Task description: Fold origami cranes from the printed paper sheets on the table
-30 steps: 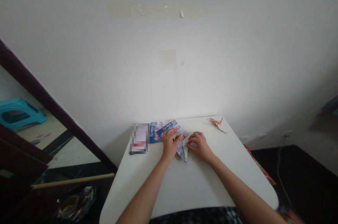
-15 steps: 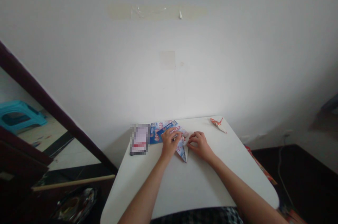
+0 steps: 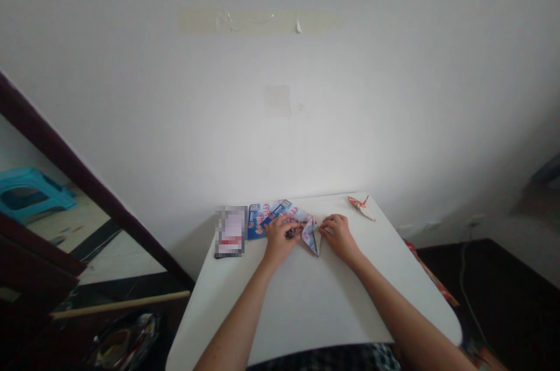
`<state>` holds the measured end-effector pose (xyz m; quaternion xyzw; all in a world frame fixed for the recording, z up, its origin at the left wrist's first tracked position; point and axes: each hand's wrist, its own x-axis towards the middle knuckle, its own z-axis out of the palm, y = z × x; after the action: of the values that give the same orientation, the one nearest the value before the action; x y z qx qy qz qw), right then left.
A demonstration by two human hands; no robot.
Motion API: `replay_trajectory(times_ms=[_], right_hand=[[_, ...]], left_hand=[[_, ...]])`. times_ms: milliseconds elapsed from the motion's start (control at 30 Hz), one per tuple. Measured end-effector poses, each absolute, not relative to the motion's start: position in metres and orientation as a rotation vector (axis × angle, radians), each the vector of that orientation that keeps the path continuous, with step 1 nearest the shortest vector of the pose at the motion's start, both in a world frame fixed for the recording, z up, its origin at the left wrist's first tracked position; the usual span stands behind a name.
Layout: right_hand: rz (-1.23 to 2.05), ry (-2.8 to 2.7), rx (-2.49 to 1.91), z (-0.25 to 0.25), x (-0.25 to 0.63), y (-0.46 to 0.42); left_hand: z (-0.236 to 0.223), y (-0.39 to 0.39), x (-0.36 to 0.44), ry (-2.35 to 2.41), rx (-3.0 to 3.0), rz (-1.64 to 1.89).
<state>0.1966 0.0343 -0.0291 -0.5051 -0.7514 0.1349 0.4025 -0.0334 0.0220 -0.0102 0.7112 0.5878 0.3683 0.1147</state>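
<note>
Between my hands is a folded piece of patterned paper (image 3: pixel 310 238), blue and white with pink marks, one point directed toward me. My left hand (image 3: pixel 280 237) grips its left side with curled fingers. At its right edge my right hand (image 3: pixel 339 233) pinches the paper between thumb and fingers. Beyond my left hand, partly covered by it, lie blue printed sheets (image 3: pixel 258 225) with pink blossoms. An orange and white folded paper crane (image 3: pixel 360 206) rests at the far right of the table.
A white table (image 3: pixel 315 312) stands against the wall. On its left lies a phone-like rectangle (image 3: pixel 231 232), blurred out. Left of the table are a dark-framed mirror (image 3: pixel 83 155) reflecting a blue stool (image 3: pixel 35 193), and a bin with a black bag (image 3: pixel 126 339) on the floor.
The folded paper has shifted slightly right and away from me, and its lower point has turned rightward. My right hand has moved a little right and now pinches the paper's edge.
</note>
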Motion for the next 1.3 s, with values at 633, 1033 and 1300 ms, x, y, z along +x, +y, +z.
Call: replay_trajectory(times_ms=[633,1033,1300], right_hand=[[0.284,-1.987,-1.347,-0.03,0.194,0.032],[0.243,-2.023,-1.312,-0.028,0.192,0.03],[0.246,-2.034,-1.311,-0.028,0.191,0.03]], left_hand=[[0.005,0.01,-0.027,1.831,2.074,0.773],[0.006,0.006,-0.018,1.861,2.106,0.759],[0.009,0.002,-0.011,1.882,2.055,0.779]])
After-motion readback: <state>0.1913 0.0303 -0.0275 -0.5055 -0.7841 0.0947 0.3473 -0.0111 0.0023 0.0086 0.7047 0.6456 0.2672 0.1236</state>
